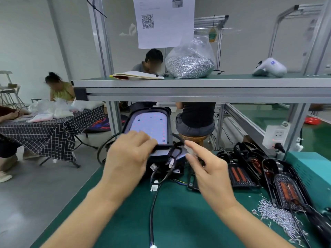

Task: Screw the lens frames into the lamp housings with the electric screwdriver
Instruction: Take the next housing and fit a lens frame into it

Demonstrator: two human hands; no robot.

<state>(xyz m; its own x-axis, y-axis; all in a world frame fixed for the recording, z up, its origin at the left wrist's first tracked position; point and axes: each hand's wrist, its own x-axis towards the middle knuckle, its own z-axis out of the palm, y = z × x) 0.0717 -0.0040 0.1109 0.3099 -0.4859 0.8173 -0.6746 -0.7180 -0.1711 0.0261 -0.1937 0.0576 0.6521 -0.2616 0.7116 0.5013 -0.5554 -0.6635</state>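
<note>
Head view: a worker at a green assembly bench tilts a lamp housing up off the surface, its pale LED panel facing the camera. The left hand grips the housing's near edge, fingers curled over the rim. The right hand hovers just beside it, index finger extended and grasping nothing, near a tangle of black cables with white connectors. No electric screwdriver can be made out, so fastening appears not yet begun. The loose wiring could likely snag or get pinched under the frame if the housing is set down carelessly, and a one-handed hold risks a slip. Right of the hands lie more black lamp parts and a spill of loose screws; a teal box sits behind them. A bag of screws rests on the upper shelf.
</note>
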